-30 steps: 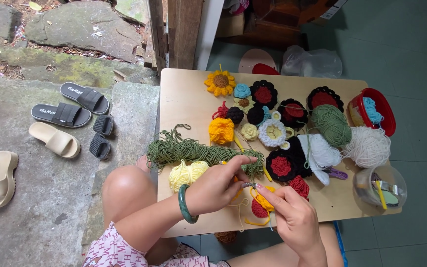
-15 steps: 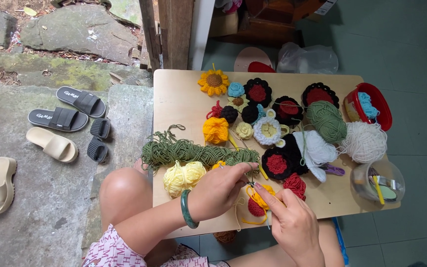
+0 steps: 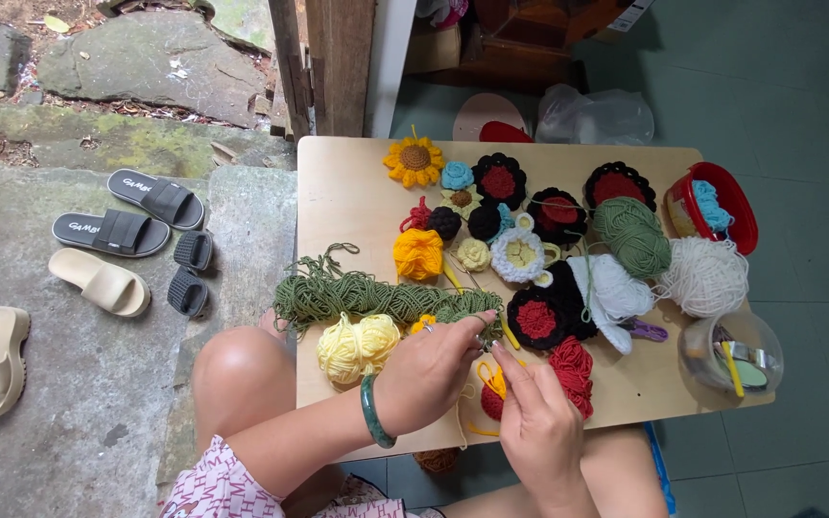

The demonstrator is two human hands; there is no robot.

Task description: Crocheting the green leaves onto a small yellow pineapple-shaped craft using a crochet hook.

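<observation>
Both hands met over the near edge of the pale wooden table [image 3: 338,192]. On the left, the left hand [image 3: 429,369], a green bangle [image 3: 373,412] on its wrist, was curled with fingertips pinched on the tail of a long, ropy bundle of dark green yarn [image 3: 357,293] that lay across the board. Just beside it sat a soft, pale yellow yarn ball [image 3: 357,347]. The right hand [image 3: 539,432] had its fingers bent, pinching a loop of orange-yellow yarn [image 3: 493,376] above a red knitted piece [image 3: 573,369]; whether it also held a hook could not be told. Further right lay a fuzzy white yarn ball [image 3: 707,276] and a red plastic bowl [image 3: 736,197].
</observation>
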